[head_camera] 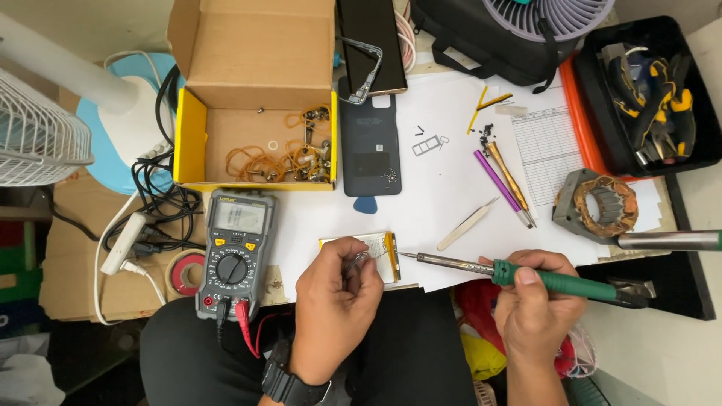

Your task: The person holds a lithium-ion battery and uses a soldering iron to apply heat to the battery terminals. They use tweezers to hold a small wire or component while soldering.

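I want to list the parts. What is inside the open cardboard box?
Inside the cardboard box lie tangled orange wires with small metal parts and one pale ring. Anything beneath the tangle is covered.

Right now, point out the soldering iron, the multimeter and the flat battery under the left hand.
Soldering iron (pixel 560 283): head view, green handle.
Multimeter (pixel 235 267): head view, rotary dial.
Flat battery (pixel 382 248): head view, exposed right end.
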